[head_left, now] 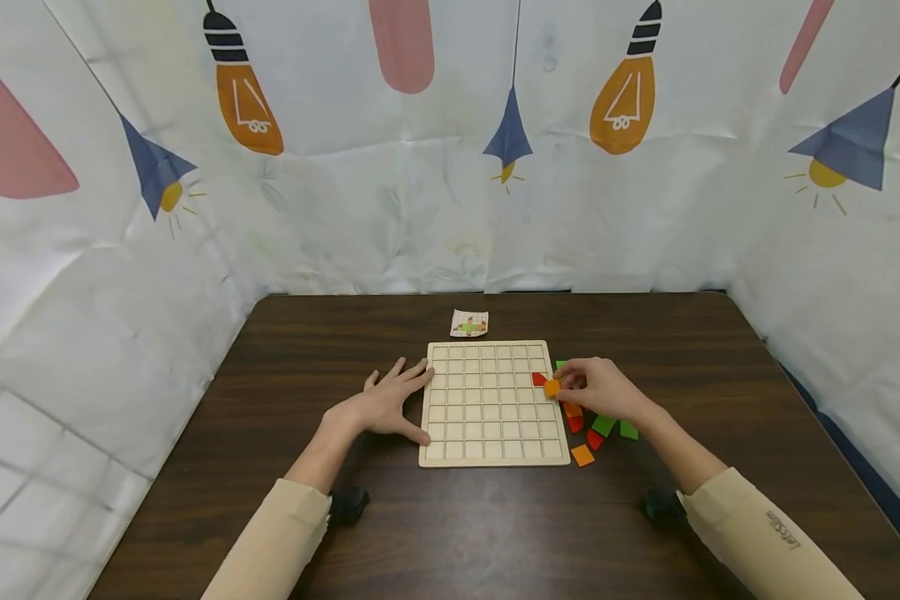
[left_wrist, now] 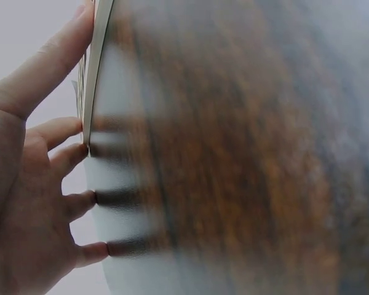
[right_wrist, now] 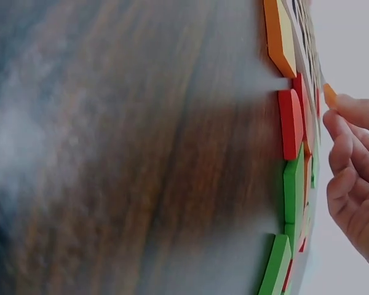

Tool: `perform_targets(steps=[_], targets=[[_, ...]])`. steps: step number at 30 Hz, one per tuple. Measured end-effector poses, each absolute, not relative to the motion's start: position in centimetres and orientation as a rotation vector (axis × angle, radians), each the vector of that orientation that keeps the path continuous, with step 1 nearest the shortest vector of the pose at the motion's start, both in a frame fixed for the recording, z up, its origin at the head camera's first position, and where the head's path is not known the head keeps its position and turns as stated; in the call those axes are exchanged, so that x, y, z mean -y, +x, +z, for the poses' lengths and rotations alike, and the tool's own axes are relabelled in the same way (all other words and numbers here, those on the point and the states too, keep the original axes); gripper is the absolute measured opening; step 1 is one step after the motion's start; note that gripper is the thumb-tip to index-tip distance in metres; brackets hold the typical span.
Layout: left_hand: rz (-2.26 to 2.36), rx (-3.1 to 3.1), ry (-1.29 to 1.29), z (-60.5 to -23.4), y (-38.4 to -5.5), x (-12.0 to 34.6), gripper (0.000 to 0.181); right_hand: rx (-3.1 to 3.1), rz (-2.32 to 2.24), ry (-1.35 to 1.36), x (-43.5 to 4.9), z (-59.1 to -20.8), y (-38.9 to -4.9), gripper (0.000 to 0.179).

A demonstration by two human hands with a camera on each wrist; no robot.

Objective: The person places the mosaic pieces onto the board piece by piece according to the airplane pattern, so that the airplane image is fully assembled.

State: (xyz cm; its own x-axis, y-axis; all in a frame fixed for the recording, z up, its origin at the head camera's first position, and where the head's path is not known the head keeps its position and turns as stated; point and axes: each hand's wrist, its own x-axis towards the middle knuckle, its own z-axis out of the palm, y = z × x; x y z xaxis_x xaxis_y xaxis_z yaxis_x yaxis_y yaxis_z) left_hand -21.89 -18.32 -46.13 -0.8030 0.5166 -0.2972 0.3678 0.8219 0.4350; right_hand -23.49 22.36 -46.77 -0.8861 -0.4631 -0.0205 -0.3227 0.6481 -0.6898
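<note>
A pale wooden grid board (head_left: 487,414) lies flat on the dark table. My left hand (head_left: 385,406) is spread at its left edge, thumb and fingertips touching the rim; the left wrist view shows the same straight fingers (left_wrist: 80,204) along the board's side. Between thumb and fingertips, my right hand (head_left: 598,387) pinches an orange square tile (head_left: 552,387) over the board's right edge. The right wrist view shows that orange tile (right_wrist: 329,96) at the fingertips. A red tile (head_left: 539,379) with a curved side sits in a grid cell just beside it.
Right of the board lie loose tiles: an orange square (head_left: 582,455), a red piece (head_left: 595,439), green squares (head_left: 603,426) and several others partly under my right hand. A small card (head_left: 469,323) with a coloured grid picture lies behind the board. Patterned white cloth (head_left: 420,208) hangs behind the table.
</note>
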Motion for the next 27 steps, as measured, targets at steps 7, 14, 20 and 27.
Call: perform_targets(steps=[7,14,20,27], targets=[[0.500,-2.602,0.659,-46.1,-21.8,18.3,0.118,-2.654,-1.058,-0.653,-21.8,-46.9,-23.2,0.026],[0.499,-2.600,0.668,-46.2,-21.8,18.6,0.118,-2.663,-1.041,-0.678,-21.4,-47.2,-23.2,0.025],[0.514,-2.597,0.671,-46.0,-21.7,18.5,0.117,-2.656,-1.026,-0.719,-21.0,-47.1,-23.2,0.022],[0.504,-2.599,0.674,-46.1,-21.8,18.5,0.117,-2.649,-1.008,-0.708,-20.6,-47.0,-23.2,0.022]])
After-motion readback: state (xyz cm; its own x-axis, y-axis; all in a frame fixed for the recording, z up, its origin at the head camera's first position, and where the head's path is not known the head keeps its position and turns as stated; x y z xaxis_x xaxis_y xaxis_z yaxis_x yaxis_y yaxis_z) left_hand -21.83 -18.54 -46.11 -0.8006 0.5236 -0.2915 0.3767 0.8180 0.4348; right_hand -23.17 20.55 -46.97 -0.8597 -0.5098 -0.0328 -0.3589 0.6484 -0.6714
